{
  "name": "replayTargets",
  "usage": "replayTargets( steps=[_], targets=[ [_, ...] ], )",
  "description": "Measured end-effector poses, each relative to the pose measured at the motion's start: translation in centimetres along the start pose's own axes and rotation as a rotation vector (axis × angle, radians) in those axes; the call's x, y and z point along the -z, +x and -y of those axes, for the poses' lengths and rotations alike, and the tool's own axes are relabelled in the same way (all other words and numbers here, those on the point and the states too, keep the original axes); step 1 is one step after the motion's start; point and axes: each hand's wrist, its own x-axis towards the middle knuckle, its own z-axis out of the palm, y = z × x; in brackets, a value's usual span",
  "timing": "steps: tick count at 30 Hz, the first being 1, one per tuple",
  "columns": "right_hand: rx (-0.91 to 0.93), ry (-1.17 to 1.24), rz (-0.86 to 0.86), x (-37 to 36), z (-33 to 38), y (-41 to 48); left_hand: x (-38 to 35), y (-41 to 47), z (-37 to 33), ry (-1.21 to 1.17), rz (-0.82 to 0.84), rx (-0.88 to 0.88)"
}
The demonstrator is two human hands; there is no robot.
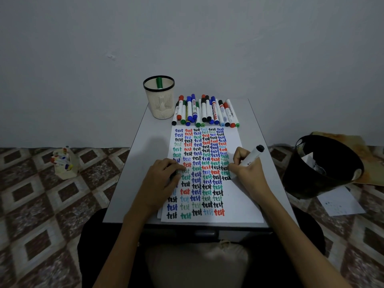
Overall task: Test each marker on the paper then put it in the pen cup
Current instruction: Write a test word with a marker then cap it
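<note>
right hand (247, 166) grips marker (253, 156), writing on paper (241, 198); left hand (162, 180) curled, contents unclear; next needs the far cup (160, 106).

We note the white paper (239, 196) covered in rows of "test" in black, blue, red and green. Past the paper's far edge, the loose markers (205, 111) have white barrels with black, blue, red and green caps. Past its far-left corner, the cream pen cup (160, 104) has a black rim.

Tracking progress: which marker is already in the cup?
The green-capped marker standing inside the cream mesh pen cup; the rest lie on the grey table, except the black-ended marker the right hand grips.
</note>
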Motion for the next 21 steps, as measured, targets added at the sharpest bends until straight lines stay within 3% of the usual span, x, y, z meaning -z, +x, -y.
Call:
replayTargets(
  steps=[3,8,15,21],
  targets=[
    [0.013,0.053,-0.008,0.1,0.4,-0.2,0.0,0.0,-0.1,-0.007,0.003,0.005],
    [0.017,0.354,-0.180,0.8,0.6,-0.1,0.3,-0.1,0.1,-0.026,-0.106,0.071],
    [-0.025,0.488,0.022,0.7,1.1,-0.2,0.4,-0.3,0.4,-0.066,-0.174,0.161],
    [-0.053,0.382,0.186,-0.2,1.7,-0.9,1.5,-0.3,-0.9,-0.280,-0.130,-0.013]
  ],
)
